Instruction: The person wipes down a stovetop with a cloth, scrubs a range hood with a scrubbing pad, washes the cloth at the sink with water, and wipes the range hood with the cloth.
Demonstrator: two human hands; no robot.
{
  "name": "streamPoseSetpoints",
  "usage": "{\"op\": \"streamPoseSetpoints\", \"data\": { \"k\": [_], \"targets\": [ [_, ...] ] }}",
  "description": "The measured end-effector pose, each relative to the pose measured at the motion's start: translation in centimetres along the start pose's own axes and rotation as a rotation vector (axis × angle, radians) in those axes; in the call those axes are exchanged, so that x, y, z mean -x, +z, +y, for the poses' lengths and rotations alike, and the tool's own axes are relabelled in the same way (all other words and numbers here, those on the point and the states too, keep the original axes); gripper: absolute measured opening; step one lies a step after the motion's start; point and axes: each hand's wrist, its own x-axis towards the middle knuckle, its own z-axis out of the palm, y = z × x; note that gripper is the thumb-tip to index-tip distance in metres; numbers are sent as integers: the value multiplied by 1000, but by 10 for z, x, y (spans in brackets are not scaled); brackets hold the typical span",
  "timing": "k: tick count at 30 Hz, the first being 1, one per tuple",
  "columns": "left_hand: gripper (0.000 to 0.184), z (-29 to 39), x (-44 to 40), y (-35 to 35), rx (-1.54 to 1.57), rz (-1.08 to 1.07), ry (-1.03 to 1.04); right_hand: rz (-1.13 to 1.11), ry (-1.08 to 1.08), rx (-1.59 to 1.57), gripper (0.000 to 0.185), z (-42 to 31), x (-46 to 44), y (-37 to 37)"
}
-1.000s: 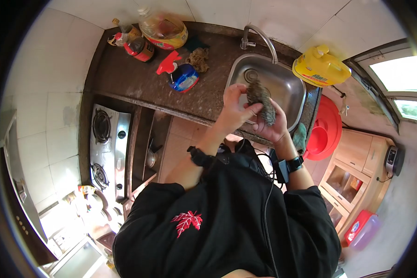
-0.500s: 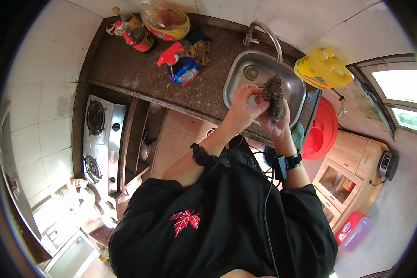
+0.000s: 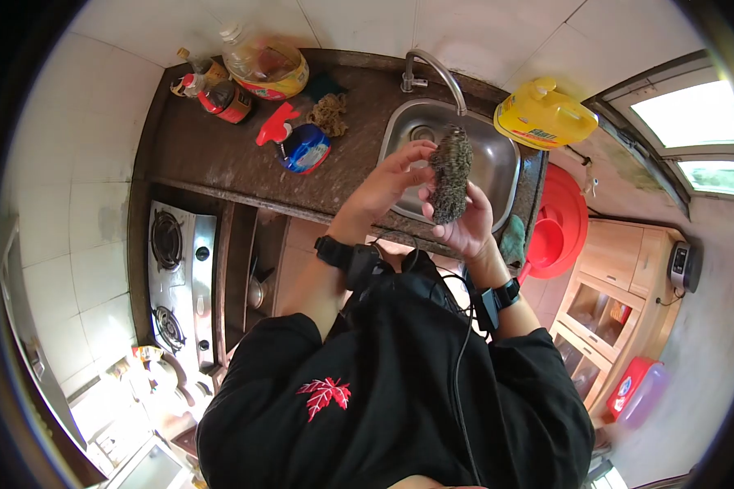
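Observation:
Over the front of the steel sink (image 3: pixel 504 167), a bristly grey-brown oblong scrubber (image 3: pixel 451 175) is held upright between my two hands. My right hand (image 3: pixel 470 226) grips its lower end, with fingers on the left and thumb on the right. My left hand (image 3: pixel 393 181) has its curled fingertips against the scrubber's upper left side. Whether the scrubber has a backing or handle cannot be made out. The curved tap (image 3: pixel 444 69) arches above the sink's far side.
Left of the sink are a blue spray bottle (image 3: pixel 306 149), a tangled brown scourer (image 3: pixel 328 114), sauce bottles (image 3: pixel 230 102) and an oil jug (image 3: pixel 269 69). A yellow jug (image 3: pixel 542 118) stands at right. A green cloth (image 3: pixel 513 242) hangs by the sink's corner. Red basins (image 3: pixel 569 212) lie beyond.
Both hands have drawn the scrubber slightly left and towards me, and it is turned so more of its bristly face shows. The whole view has shifted a little.

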Motion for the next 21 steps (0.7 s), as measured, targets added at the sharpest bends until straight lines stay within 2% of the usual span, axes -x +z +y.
{"op": "streamPoseSetpoints", "data": {
  "k": [4,7,9,10,12,16,19,21],
  "targets": [
    [30,-2,-8,0,13,-46,-40,-64,-129,-18,57,3,3,-1],
    [33,-2,-12,2,156,-18,-94,-27,-118,56,56,-4,2,6],
    [36,0,-16,6,292,-167,-29,-32,-12,-5,56,-8,2,10],
    [36,0,-18,8,290,-171,-30,-34,-16,-3,56,-8,3,11],
    [38,0,-24,10,315,-208,-56,94,-74,100,56,-7,8,11],
    [43,-13,-35,6,337,-255,-64,134,-120,120,52,-9,16,10],
    [48,-6,-34,18,152,-222,-2,199,-162,169,47,-9,19,14],
    [43,-22,-29,5,288,-113,8,441,-365,364,42,-7,19,19]
  ]
}}
